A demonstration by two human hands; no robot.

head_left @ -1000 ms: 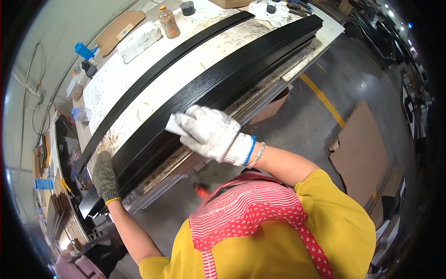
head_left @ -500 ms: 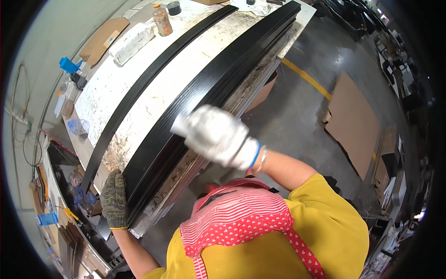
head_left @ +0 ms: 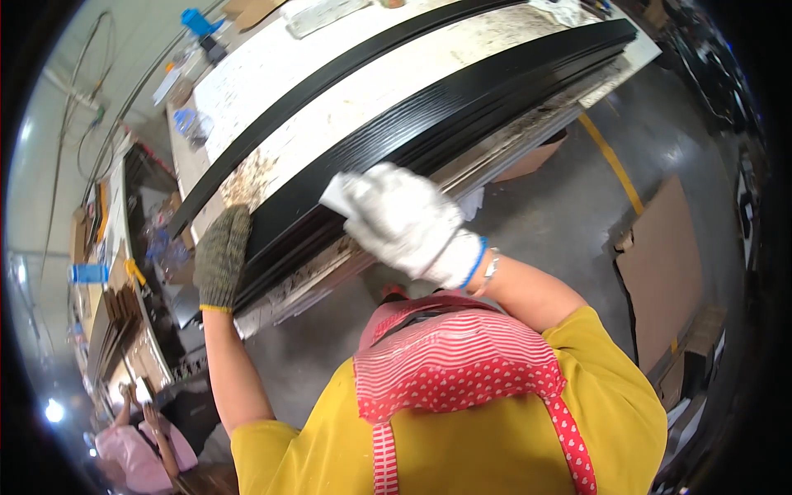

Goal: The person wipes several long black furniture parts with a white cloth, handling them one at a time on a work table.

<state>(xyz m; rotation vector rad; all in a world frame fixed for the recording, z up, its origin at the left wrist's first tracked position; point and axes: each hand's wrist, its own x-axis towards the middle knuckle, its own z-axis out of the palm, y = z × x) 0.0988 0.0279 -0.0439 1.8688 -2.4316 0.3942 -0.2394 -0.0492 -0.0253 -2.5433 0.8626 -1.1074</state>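
Observation:
A long black moulding (head_left: 462,95), ridged along its near side, lies across the white worktable (head_left: 285,136). My left hand (head_left: 223,260), in a dark grey-green knit glove, is closed over its left end; the thumb is hidden. In a white glove, my right hand (head_left: 406,219) grips a small flat white pad (head_left: 336,195) at the moulding's near edge, left of its middle. What the pad is made of I cannot make out. Farther back on the table lies a thinner black strip (head_left: 313,88), roughly parallel to the moulding and apart from both hands.
Sawdust-like debris (head_left: 252,177) lies between the strips. A blue-topped bottle (head_left: 198,23) and a crumpled clear plastic bottle (head_left: 191,124) stand along the table's left side. Flat cardboard (head_left: 660,268) leans or lies at right. Another person in pink (head_left: 136,454) is at lower left.
The view has swung, so the table appears shifted and turned. My right hand, blurred before, is now sharper with the pad still in it. My left hand stays at the moulding's end.

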